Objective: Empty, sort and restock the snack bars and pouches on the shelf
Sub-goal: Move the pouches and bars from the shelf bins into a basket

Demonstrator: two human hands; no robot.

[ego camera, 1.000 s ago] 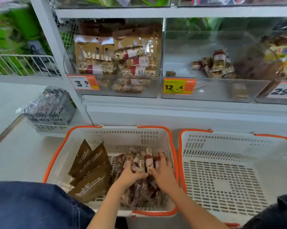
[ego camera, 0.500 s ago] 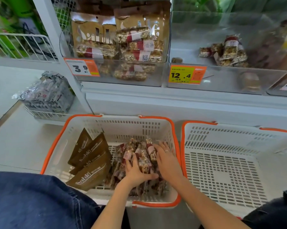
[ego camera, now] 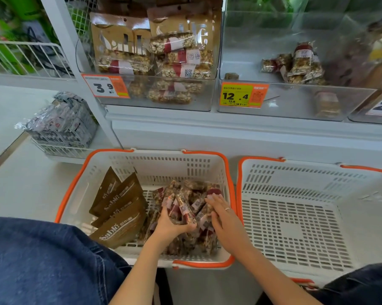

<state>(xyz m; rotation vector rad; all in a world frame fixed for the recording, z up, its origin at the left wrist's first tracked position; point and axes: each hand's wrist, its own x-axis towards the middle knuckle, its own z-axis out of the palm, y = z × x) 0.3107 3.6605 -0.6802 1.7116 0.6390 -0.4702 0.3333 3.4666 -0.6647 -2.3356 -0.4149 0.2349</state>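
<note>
Shop shelf behind, left hand (ego camera: pixel 172 225) fingers gripping clear-wrapped nut bars (ego camera: pixel 185 208), right hand (ego camera: pixel 224 216) flat.

1. Left basket (ego camera: pixel 93 175), white with orange rim: held brown pouches (ego camera: pixel 119 208) at left, heap of snack bars (ego camera: pixel 185 201) at right.
2. Left hand (ego camera: pixel 170 225) gripped bars; right hand (ego camera: pixel 223 214) lay flat on heap.
3. Right basket (ego camera: pixel 361 194) stood just beside.
4. Shelf bins (ego camera: pixel 273 106) above held bars, bore price tags (ego camera: pixel 243 94).

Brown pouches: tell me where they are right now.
In the head view, the brown pouches lie stacked in the left half of the left basket, beside the pile of snack bars that both hands are gathering.
</note>
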